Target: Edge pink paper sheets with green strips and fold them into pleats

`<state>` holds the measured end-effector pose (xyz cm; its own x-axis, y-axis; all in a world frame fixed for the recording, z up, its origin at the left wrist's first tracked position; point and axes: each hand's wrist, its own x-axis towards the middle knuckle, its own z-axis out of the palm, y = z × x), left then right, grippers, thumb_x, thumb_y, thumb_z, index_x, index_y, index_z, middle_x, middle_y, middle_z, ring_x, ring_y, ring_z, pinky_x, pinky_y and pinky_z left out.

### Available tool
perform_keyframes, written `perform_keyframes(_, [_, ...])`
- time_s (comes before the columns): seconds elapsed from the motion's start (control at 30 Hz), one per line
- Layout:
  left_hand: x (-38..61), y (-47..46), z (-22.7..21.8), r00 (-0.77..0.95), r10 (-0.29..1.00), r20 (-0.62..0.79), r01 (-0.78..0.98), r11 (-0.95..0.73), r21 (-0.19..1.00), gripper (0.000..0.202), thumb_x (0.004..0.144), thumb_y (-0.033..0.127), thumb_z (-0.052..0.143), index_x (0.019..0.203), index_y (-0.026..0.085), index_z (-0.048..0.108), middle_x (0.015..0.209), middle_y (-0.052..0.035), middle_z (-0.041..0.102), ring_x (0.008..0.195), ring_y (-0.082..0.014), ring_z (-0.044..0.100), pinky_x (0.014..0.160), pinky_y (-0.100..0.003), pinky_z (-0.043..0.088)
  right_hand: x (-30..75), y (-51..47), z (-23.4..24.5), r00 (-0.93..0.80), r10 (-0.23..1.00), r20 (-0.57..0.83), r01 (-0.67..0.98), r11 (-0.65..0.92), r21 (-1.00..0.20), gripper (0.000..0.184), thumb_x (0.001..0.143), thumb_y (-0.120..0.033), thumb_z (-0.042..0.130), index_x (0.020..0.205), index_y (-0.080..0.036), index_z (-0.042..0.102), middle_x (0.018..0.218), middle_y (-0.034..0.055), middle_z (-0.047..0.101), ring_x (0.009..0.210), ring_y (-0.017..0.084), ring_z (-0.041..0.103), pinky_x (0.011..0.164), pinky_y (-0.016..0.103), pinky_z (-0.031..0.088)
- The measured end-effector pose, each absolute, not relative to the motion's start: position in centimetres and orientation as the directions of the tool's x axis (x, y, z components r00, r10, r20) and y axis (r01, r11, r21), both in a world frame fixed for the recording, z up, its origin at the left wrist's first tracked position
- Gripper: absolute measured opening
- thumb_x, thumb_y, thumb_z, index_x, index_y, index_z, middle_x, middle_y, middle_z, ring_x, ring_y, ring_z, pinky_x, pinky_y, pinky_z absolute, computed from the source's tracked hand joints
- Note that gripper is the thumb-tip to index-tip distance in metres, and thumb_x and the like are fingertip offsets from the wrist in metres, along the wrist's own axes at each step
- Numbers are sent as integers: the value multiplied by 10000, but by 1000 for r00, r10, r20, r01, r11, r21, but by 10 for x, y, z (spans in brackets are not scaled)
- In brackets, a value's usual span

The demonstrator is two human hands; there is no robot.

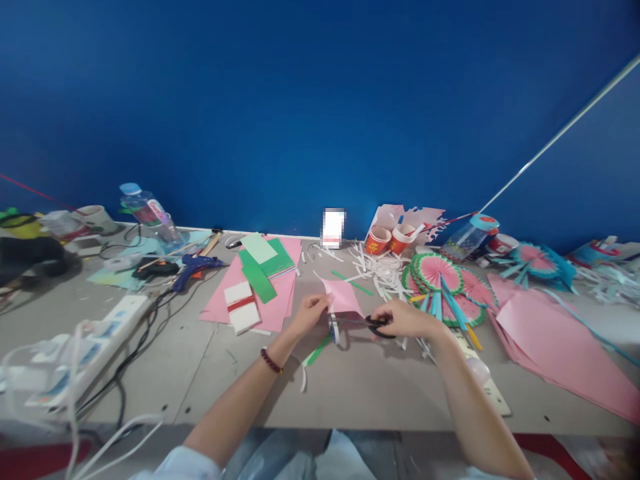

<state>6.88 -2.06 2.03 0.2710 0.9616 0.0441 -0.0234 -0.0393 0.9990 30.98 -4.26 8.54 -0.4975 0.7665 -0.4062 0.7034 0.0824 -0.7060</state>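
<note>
paper fans (445,287) right of cups (389,240), glue gun (193,268) left

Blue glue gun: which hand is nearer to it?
Left. The left hand sits right of the glue gun, holding pink paper; the right hand, on the scissors, is farther right.

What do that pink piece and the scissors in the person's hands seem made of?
The pink piece looks like thin matte paper or light card: flat, sharp-cornered, no gloss. The scissors have handles that look like black plastic, dark and smooth; the blades are probably metal, but too blurred to be sure.
</note>
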Motion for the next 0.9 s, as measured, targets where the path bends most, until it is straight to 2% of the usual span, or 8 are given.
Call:
perform_keyframes(0.1, [69, -22, 22, 262, 965, 20, -25, -14, 1000, 587, 730, 671, 560, 484, 173, 367, 513, 55, 262, 510, -74, 233, 500, -238, 188, 315, -49, 84, -479, 777, -409, 673, 27, -739, 204, 692, -271, 578, 804, -170, 714, 750, 16, 715, 582, 123, 543, 509, 199, 360])
perform_keyframes(0.33, [68, -22, 17, 280, 960, -7, -37, 18, 999, 561, 756, 649, 556, 519, 172, 380, 524, 49, 299, 508, -78, 278, 488, -224, 224, 318, -62, 68, -433, 856, -282, 579, 25, -815, 219, 710, -277, 598, 893, -168, 645, 802, 17, 678, 676, 145, 587, 577, 214, 426])
perform_keyframes(0.6, [68, -19, 12, 238, 971, -5, -95, 29, 995, 557, 739, 603, 613, 482, 177, 363, 518, 58, 245, 498, -77, 236, 489, -239, 195, 289, -73, 57, -401, 902, -161, 514, 77, -854, 180, 705, -284, 612, 852, -186, 576, 657, -34, 519, 563, 98, 438, 512, 205, 356])
perform_keyframes(0.77, [69, -20, 9, 274, 959, -72, -196, 129, 972, 536, 711, 575, 663, 484, 171, 393, 483, 70, 281, 446, -57, 244, 453, -225, 188, 279, -72, 54, -324, 941, -95, 499, 85, -863, 178, 705, -336, 616, 775, -192, 537, 622, -49, 467, 574, 105, 441, 553, 222, 394])
perform_keyframes(0.9, [70, -18, 7, 229, 961, -155, -316, 224, 922, 492, 674, 515, 729, 498, 168, 429, 452, 77, 331, 405, -48, 301, 417, -206, 233, 274, -73, 42, -249, 967, -52, 474, 75, -877, 231, 729, -393, 619, 779, -181, 543, 654, -28, 519, 599, 118, 476, 564, 233, 401])
